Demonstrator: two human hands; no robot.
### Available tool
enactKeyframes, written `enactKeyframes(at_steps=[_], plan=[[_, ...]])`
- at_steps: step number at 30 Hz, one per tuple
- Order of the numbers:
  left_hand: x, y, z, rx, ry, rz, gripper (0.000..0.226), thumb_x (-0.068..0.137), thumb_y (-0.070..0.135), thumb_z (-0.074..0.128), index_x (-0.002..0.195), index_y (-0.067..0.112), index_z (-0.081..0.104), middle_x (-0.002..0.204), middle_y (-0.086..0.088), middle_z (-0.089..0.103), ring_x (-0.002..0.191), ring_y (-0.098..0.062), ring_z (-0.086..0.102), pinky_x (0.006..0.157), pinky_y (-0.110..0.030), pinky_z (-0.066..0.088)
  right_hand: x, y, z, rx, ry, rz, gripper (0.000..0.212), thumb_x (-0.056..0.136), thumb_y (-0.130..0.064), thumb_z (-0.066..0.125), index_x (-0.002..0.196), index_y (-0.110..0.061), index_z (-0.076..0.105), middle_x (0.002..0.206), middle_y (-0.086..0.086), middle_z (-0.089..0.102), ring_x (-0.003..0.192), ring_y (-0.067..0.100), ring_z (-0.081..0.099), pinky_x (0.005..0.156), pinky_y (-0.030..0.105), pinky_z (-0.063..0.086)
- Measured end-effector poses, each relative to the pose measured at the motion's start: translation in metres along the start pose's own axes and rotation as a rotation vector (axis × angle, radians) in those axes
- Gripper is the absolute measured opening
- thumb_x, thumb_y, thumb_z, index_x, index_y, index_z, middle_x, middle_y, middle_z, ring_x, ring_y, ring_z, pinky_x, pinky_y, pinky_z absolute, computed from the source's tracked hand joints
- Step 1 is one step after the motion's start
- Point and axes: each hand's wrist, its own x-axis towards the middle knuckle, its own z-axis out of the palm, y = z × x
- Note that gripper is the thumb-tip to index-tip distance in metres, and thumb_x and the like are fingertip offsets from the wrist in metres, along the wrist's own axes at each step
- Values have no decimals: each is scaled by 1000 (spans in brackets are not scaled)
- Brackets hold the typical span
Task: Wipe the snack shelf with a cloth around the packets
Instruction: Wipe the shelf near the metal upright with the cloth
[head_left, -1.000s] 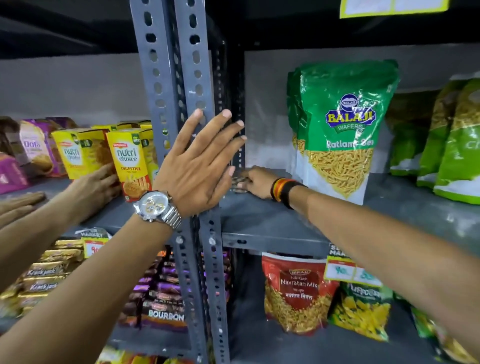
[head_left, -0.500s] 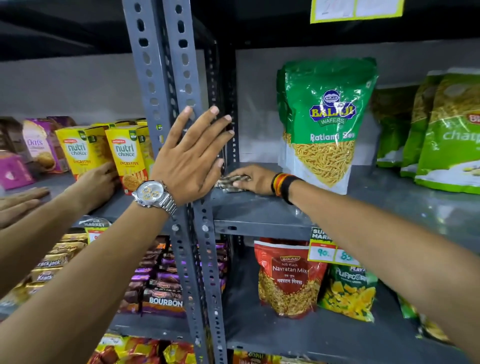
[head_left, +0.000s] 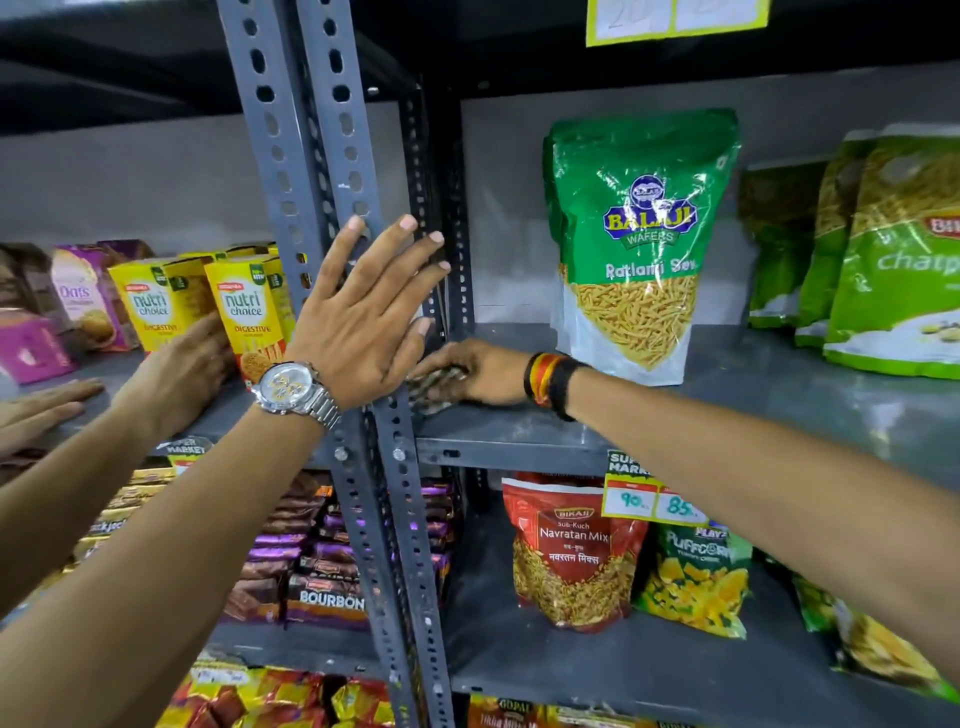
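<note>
A crumpled, patterned cloth (head_left: 435, 387) is pressed flat against the grey metal shelf (head_left: 727, 405) under the right hand (head_left: 475, 374), whose fingers are curled down over the fabric at the shelf's left end, beside the upright post (head_left: 332, 171). The post is made of slotted steel angle, painted grey and punched with rows of oval holes. The left hand (head_left: 363, 317) is laid open against it, fingers spread and flat, nothing gripped; a steel watch (head_left: 291, 389) is worn on that wrist.

Just right of the cloth, a glossy green snack packet (head_left: 639, 244) is stood upright, with a clear lower window showing thin yellow strands. More green pouches (head_left: 883, 260) are lined up further right. Left of the post, yellow cardboard biscuit boxes (head_left: 244, 312) are stood on the neighbouring shelf, where another person's hand (head_left: 182, 369) is seen touching one. A red packet (head_left: 571, 551) is placed on the shelf below.
</note>
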Motion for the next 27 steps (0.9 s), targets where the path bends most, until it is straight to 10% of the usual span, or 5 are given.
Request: enactKeyframes(at_steps=[8, 15, 27], plan=[[1, 1, -2, -1, -38, -4, 57, 101, 34, 29, 151, 10, 39, 164, -8, 29, 155, -27, 11, 123, -59, 8, -32, 0, -23, -49, -51, -56, 34, 89, -15, 66, 122, -12, 64, 104, -15, 61, 87, -17, 57, 88, 2, 40], [1, 1, -4, -10, -21, 0, 57, 101, 34, 26, 150, 9, 42, 163, -8, 31, 155, -27, 11, 123, -59, 8, -45, 7, -11, -74, -21, -31, 34, 91, -23, 63, 125, -21, 61, 117, -1, 58, 106, 12, 57, 94, 11, 39], [-1, 2, -4, -26, -9, -5, 57, 102, 36, 25, 148, 8, 43, 162, -9, 33, 155, -27, 11, 123, -59, 8, -55, 21, -26, 36, 31, 123, 34, 90, -19, 65, 124, -20, 63, 120, 4, 67, 104, 11, 60, 100, 27, 44]])
